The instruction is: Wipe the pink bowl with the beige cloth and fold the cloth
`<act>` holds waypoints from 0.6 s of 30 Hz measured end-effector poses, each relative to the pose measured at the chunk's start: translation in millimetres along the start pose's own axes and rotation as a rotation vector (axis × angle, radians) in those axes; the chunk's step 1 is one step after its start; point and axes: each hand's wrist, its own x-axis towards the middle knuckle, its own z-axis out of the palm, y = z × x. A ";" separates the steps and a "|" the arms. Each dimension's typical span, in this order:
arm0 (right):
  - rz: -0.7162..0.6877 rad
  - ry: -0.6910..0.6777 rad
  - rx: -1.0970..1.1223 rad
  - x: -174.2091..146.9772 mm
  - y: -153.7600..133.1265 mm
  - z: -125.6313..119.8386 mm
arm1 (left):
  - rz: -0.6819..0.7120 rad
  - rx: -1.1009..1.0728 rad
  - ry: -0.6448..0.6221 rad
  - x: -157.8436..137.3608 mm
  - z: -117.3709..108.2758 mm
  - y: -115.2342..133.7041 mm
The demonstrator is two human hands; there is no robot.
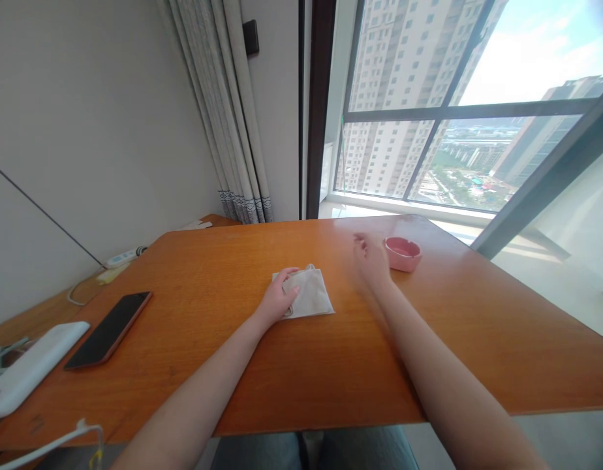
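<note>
A small off-white cloth drawstring pouch (312, 294) lies flat on the table, with a bit of cord loop showing at its top edge. My left hand (277, 297) grips the pouch's left side, thumb and fingers on the fabric, covering part of it. To the right, my right hand (372, 258) is raised over the table and smeared by motion. Its fingers look bent, but whether they hold anything cannot be made out. Just beside that hand stands a pink ashtray (403, 254), and I cannot tell whether the two touch.
On the left of the wooden table (208, 385) lie a black-screened phone (108, 329) and a long white device (37, 369). A white cable (51, 450) crosses the near left corner. Behind are a power strip (125, 256), a grey curtain (228, 111) and a large window (443, 117).
</note>
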 end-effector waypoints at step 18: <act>-0.011 -0.595 -0.284 -37.2 -24.3 64.9 | -0.496 -1.091 0.827 23.3 -39.0 -32.4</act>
